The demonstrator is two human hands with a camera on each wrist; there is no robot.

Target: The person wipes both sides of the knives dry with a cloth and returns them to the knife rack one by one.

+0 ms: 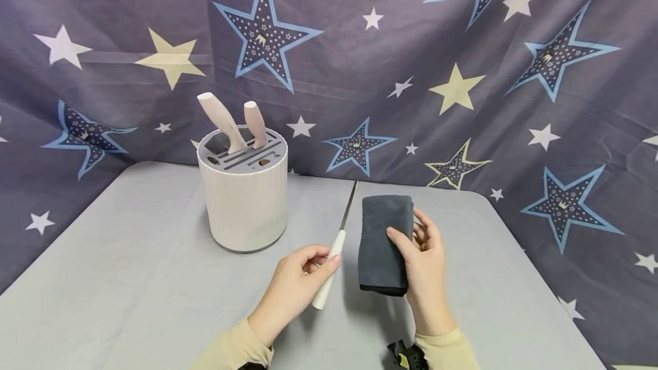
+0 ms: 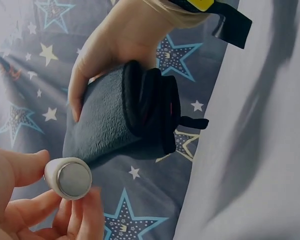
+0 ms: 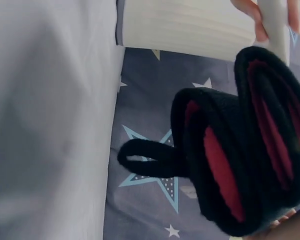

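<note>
In the head view, my left hand (image 1: 294, 278) pinches the white handle of a knife (image 1: 336, 242) between thumb and fingers. The narrow blade points up and away from me. My right hand (image 1: 428, 270) grips a folded dark grey cloth (image 1: 382, 250), thumb on its front and fingers behind. Knife and cloth are held above the table, a small gap apart. The left wrist view shows the round butt of the knife handle (image 2: 74, 180) end-on beside the cloth (image 2: 105, 117). Red inner layers and a black hanging loop (image 3: 150, 171) show on the cloth in the right wrist view.
A ribbed cream knife block (image 1: 244, 210) stands at the back left of the grey table (image 1: 128, 278). Two pinkish-handled tools (image 1: 257, 124) stick out of its slotted grey top. A star-printed curtain (image 1: 339, 90) hangs behind the table and along its sides.
</note>
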